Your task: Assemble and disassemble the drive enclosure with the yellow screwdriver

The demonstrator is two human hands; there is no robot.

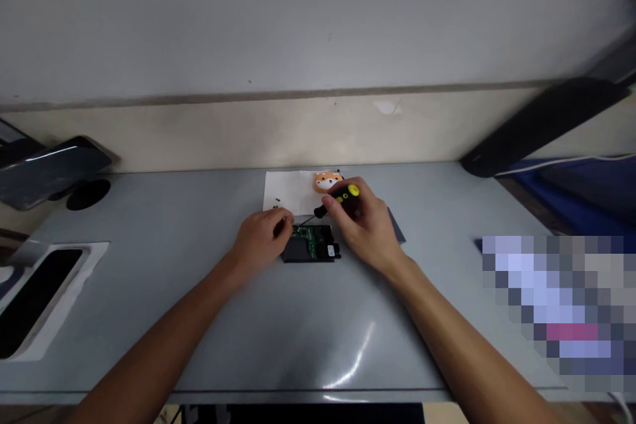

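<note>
A small black device with a green circuit board [311,243] lies on the grey table. My right hand [365,222] holds a black and yellow screwdriver [340,201], whose thin shaft slants down-left to the board's upper left part. At the device's upper left corner is my left hand [263,238], thumb and forefinger pinched together; what is between them, if anything, is too small to make out. Behind the device, a white paper sheet [288,189] carries several tiny dark screws near its left side and an orange-and-white dog-face item [326,181].
A dark flat object [396,226] lies partly behind my right hand. On the far left, a black phone-like item [40,298] rests on white paper, with a dark screen on a round base [88,195] behind it. A black cylindrical object [541,126] leans at the back right.
</note>
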